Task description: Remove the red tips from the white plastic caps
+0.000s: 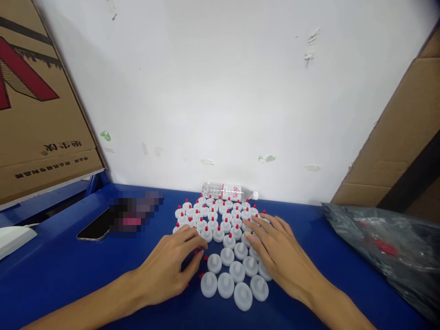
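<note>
Several white nozzle caps (223, 229) stand packed together on the blue table (68, 270); the far ones carry small red tips, the near ones (237, 279) have none. My left hand (172, 268) rests at the cluster's left edge, fingers curled over a few loose red tips (201, 276) on the table. My right hand (278, 254) lies flat on the right side of the cluster, fingers stretched out over the caps.
A clear water bottle (228, 191) lies on its side against the white wall behind the caps. A dark phone (94, 229) lies to the left. A black plastic bag (388, 252) sits at the right. Cardboard boxes (37, 105) flank both sides.
</note>
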Motion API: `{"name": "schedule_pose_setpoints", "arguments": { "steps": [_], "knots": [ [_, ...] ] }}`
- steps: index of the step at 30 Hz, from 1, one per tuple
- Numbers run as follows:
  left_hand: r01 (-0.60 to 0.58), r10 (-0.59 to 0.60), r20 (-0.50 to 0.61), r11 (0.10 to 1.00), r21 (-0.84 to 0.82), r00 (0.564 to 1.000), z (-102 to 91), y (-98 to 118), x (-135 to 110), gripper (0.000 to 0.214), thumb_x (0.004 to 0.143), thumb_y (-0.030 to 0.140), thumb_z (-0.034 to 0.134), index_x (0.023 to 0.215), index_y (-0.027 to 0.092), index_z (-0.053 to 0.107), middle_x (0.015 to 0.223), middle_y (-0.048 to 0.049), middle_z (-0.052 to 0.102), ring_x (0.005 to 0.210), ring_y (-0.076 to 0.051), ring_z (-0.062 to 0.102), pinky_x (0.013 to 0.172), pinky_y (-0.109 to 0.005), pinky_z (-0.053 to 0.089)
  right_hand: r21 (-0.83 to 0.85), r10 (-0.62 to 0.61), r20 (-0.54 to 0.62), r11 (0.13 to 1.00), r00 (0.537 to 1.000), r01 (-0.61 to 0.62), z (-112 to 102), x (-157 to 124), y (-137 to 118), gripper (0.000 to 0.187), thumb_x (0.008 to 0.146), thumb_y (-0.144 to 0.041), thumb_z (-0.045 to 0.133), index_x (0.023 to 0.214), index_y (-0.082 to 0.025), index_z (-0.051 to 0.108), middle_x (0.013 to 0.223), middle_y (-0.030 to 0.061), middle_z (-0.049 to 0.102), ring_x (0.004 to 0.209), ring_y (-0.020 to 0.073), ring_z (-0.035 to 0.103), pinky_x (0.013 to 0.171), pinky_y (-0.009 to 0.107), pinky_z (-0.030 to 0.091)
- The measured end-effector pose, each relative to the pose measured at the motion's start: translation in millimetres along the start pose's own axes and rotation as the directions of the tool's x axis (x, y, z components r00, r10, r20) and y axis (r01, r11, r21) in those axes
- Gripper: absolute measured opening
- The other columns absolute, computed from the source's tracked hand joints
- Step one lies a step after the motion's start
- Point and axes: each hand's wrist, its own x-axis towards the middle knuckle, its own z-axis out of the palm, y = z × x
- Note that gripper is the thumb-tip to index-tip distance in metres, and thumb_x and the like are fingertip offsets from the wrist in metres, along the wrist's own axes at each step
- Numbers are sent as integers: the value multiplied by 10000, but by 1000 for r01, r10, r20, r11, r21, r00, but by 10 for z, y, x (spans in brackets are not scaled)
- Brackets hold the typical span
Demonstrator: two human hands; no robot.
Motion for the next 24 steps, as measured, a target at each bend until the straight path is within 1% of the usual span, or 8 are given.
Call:
{"name": "schedule_pose_setpoints", "arguments": {
  "steps": [4, 9, 12, 15, 17, 20, 22, 24],
  "knots": [
    [-17, 17, 8, 1000, -1, 1000, -14, -4, 13, 240, 1068, 199, 404, 1067, 241, 640, 1040, -47, 677, 946, -230, 591, 785, -351, 448, 33, 2, 34, 999, 999, -3, 42, -3, 16, 480, 1131, -445, 322, 1438, -236, 624, 1452, 77, 658, 1422, 329, 513, 1166, 635, 386],
    [-42, 41, -25, 999, -25, 999, -37, 1, 9, 240, 1069, 192, 410, 1064, 229, 648, 1027, -50, 683, 937, -223, 585, 794, -341, 454, 65, -49, -54, 997, 997, 53, -72, 51, 1, 392, 1122, -408, 393, 1360, -224, 644, 1345, 94, 713, 1316, 304, 609, 1155, 604, 406],
    [-67, 65, -63, 997, -33, 996, -53, 35, 1, 244, 1058, 172, 411, 1045, 223, 649, 992, -46, 682, 908, -219, 583, 760, -329, 457, 89, -61, -166, 993, 984, 77, -180, 70, -60, 282, 1071, -426, 543, 1260, -244, 647, 1204, 80, 730, 1119, 284, 688, 994, 504, 535],
    [-111, 107, -112, 993, -34, 988, -71, 76, -12, 233, 1032, 136, 425, 1045, 218, 642, 961, -39, 679, 874, -214, 587, 734, -322, 464, 120, -144, -238, 977, 961, 176, -239, 57, -214, 206, 1057, -325, 580, 1240, -238, 620, 1158, 78, 712, 996, 240, 706, 837, 389, 575],
    [-150, 145, -128, 988, -29, 981, -77, 92, -27, 208, 1022, 125, 455, 1075, 219, 633, 948, -30, 681, 860, -207, 597, 726, -316, 468, 150, -255, -252, 943, 934, 298, -241, 41, -366, 191, 1068, -220, 534, 1244, -221, 609, 1166, 73, 716, 1009, 209, 707, 856, 345, 569],
    [-229, 227, -166, 973, 9, 960, -70, 101, -55, 125, 1070, 237, 514, 1147, 233, 612, 936, -15, 693, 827, -199, 613, 688, -307, 457, 166, -437, -282, 855, 854, 492, -209, 30, -600, 173, 1073, -152, 494, 1196, -180, 613, 1093, 44, 753, 981, 182, 714, 887, 318, 562],
    [-264, 269, -189, 963, 53, 944, -62, 111, -68, 145, 1102, 347, 507, 1129, 241, 602, 912, -7, 693, 797, -196, 618, 650, -305, 439, 152, -500, -336, 808, 798, 569, -184, 34, -711, 133, 1062, -126, 514, 1131, -165, 621, 1035, 26, 769, 955, 164, 721, 861, 290, 564],
    [-284, 295, -172, 955, 87, 940, -58, 133, -76, 208, 1124, 360, 450, 1037, 235, 591, 867, -1, 680, 762, -189, 612, 622, -303, 423, 123, -512, -391, 795, 765, 595, -171, 39, -768, 118, 1040, -93, 545, 1080, -163, 631, 1030, 20, 781, 968, 154, 729, 846, 266, 566]
  ]
}}
